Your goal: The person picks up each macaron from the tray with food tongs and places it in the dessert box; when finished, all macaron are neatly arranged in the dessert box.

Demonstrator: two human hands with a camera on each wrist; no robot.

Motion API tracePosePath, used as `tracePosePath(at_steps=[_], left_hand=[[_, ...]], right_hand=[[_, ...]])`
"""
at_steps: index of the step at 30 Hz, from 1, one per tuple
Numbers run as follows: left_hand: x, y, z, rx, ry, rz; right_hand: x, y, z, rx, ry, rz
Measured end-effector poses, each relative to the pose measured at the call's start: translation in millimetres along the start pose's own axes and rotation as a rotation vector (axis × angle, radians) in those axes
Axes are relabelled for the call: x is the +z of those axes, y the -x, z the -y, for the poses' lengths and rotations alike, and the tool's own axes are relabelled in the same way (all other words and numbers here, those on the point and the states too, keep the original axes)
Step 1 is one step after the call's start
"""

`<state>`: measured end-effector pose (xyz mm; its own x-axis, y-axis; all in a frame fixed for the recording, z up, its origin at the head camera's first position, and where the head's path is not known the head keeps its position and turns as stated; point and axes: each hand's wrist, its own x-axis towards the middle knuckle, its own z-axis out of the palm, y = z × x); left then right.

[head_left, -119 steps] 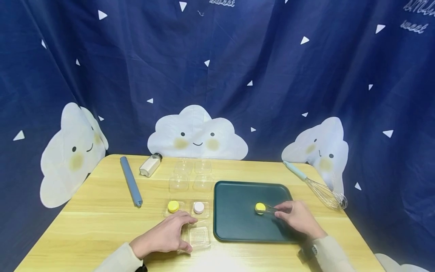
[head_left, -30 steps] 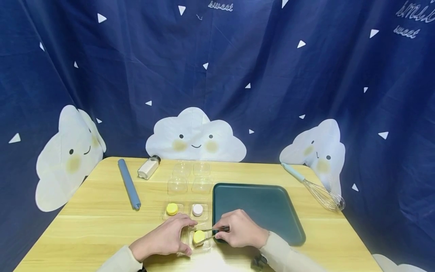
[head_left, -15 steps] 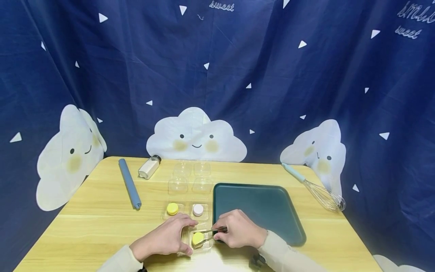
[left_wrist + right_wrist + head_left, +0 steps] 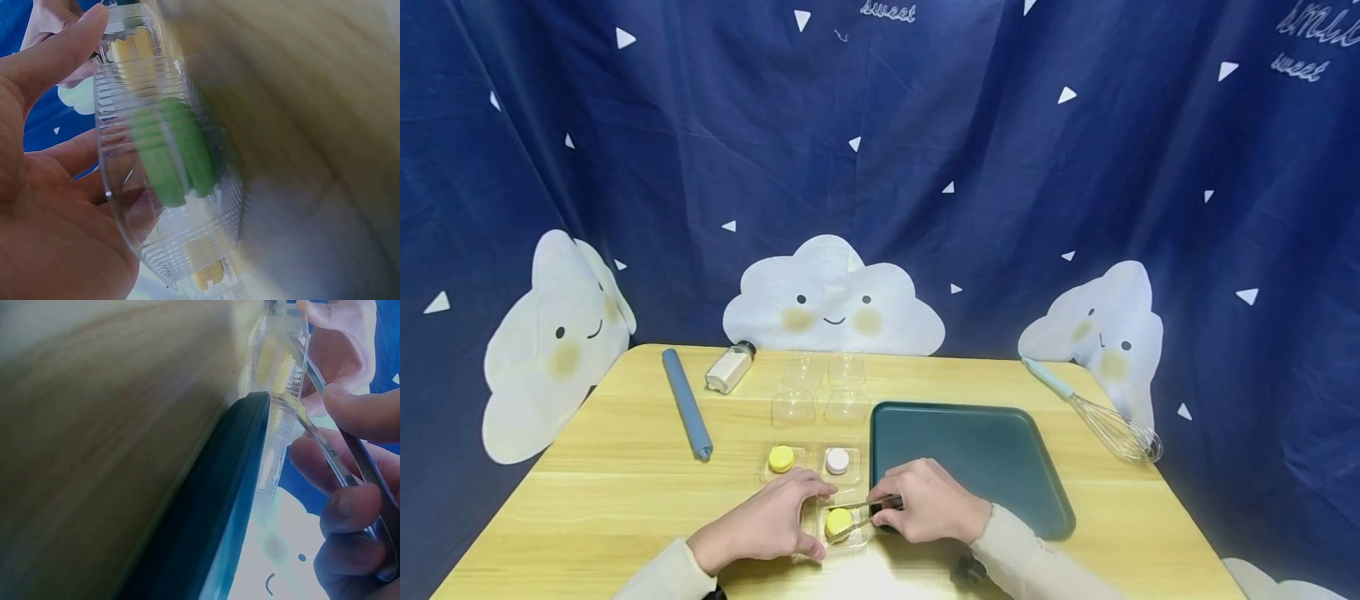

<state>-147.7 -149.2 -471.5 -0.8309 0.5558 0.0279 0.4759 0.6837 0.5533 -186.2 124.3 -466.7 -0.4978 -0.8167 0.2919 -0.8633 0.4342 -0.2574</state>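
My right hand (image 4: 928,504) grips metal tweezer-style tongs (image 4: 337,462). Their arms stand apart on either side of a yellow macaron (image 4: 838,522), which lies in the front right compartment of a clear plastic box (image 4: 107,194). My left hand (image 4: 767,521) holds the box from its left side, thumb at the near edge and fingers at the far side. A green macaron (image 4: 181,153) shows in the compartment by the left palm, hidden by that hand in the head view. In the back compartments sit another yellow macaron (image 4: 781,458) and a pale pink macaron (image 4: 837,461).
A dark green tray (image 4: 962,450) lies right of the box, under the right hand's edge. Clear domed lid sections (image 4: 820,406) stand behind. Farther out are a blue rolling pin (image 4: 687,404), a shaker jar (image 4: 730,368) and a whisk (image 4: 1097,412).
Four seconds ago the right hand had the yellow macaron in the tongs over the tray; it has since moved left to the box's front right compartment. The left hand has stayed in place.
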Motion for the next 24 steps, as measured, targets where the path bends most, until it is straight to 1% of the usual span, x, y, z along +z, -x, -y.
tracePosePath(at_steps=[7, 11, 15, 18, 21, 24], left_hand=[[1.8, 0.6, 0.5, -0.006, -0.006, -0.003], [2.3, 0.3, 0.8, -0.006, -0.009, -0.005], [1.9, 0.1, 1.0, 0.003, -0.012, -0.009], [1.6, 0.1, 1.2, 0.008, -0.006, -0.009], [1.4, 0.4, 1.1, 0.006, 0.002, -0.011], [1.6, 0.6, 1.0, 0.002, 0.002, -0.015]], right_hand=[[-0.5, 3.0, -2.0, -0.003, -0.015, -0.002], [-2.3, 5.1, -4.0, 0.007, -0.02, -0.024], [-5.7, 8.3, -5.2, 0.025, -0.053, -0.053], [-7.5, 11.3, -7.0, 0.041, -0.107, -0.104], [-8.7, 14.8, -10.0, 0.064, -0.164, -0.18], [-10.8, 17.9, -13.3, 0.09, -0.179, -0.265]])
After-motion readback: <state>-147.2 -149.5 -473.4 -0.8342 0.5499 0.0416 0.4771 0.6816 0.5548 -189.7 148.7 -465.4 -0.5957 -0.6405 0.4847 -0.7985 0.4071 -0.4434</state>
